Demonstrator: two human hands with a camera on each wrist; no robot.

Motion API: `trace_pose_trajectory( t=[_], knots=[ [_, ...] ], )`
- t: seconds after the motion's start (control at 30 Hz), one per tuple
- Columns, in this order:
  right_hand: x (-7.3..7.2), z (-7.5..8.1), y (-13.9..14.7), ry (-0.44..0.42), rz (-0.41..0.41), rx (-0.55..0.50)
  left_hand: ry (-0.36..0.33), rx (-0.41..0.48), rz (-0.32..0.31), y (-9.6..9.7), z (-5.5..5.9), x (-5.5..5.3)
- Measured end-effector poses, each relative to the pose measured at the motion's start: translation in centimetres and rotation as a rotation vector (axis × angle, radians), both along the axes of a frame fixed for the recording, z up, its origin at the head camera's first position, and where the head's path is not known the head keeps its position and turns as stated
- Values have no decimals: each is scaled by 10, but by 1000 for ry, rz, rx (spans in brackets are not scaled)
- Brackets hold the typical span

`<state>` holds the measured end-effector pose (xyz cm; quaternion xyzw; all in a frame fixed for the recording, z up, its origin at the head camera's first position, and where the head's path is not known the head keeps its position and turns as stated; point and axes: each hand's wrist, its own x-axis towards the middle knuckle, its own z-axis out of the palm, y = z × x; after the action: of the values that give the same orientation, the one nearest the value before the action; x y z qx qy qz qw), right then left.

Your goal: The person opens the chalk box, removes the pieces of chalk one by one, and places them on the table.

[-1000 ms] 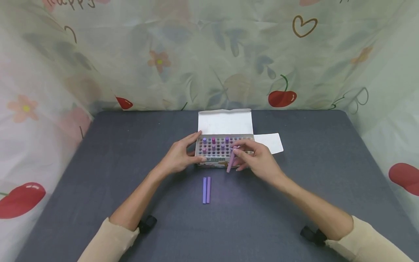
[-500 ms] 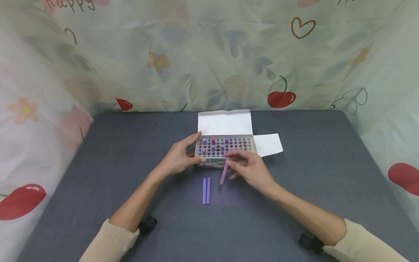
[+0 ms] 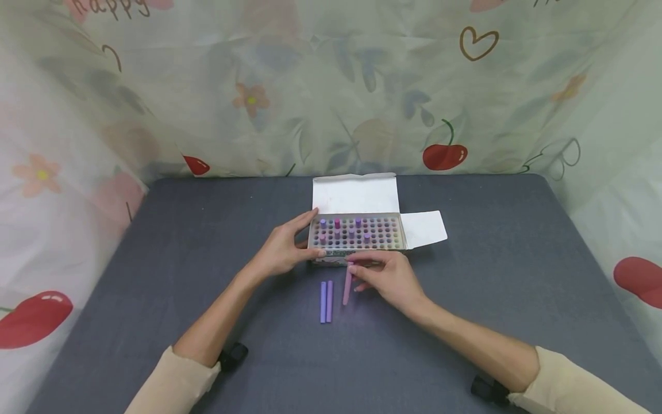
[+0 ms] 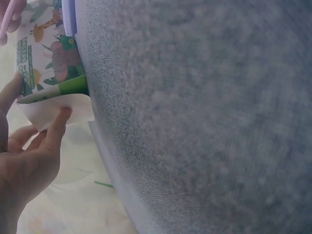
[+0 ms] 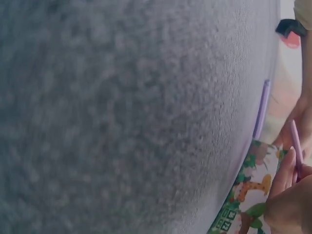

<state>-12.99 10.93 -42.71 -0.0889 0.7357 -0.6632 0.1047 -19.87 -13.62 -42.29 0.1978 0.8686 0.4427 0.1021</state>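
A cardboard chalk box (image 3: 335,253) with cartoon animals on its front stands at the table's middle. Several purple and pink chalk sticks poke up from its grid of holes. My left hand (image 3: 281,246) grips the box's left end, thumb at the front corner and a finger at the back; the left wrist view shows a white end flap (image 4: 58,107) under its fingers. Just in front of the box, my right hand (image 3: 388,279) pinches a pink chalk stick (image 3: 347,287) by its upper end, the lower end pointing toward me. Left of it, a blue-purple chalk (image 3: 323,302) and a purple chalk (image 3: 330,302) lie side by side.
The box's white lid (image 3: 357,194) stands raised at the back, and a white side flap (image 3: 424,227) sticks out to the right. A dark grey cloth (image 3: 181,259) covers the table. Patterned curtains (image 3: 310,86) close off the back and both sides.
My right hand has moved from over the box toward me and slightly left, carrying the pink chalk near the two lying sticks. The left hand and box have stayed in place.
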Motion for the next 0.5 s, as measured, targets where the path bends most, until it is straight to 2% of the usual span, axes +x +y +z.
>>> trace_pose_trajectory(
  t=[0.23,0.5],
  knots=[
    [1,-11,-6,-41,37,22,-8,-16,6,0,0,0],
    [-2,-22,-9,-99,12,51,11,-6,-2,-1,-1,0]
  ],
)
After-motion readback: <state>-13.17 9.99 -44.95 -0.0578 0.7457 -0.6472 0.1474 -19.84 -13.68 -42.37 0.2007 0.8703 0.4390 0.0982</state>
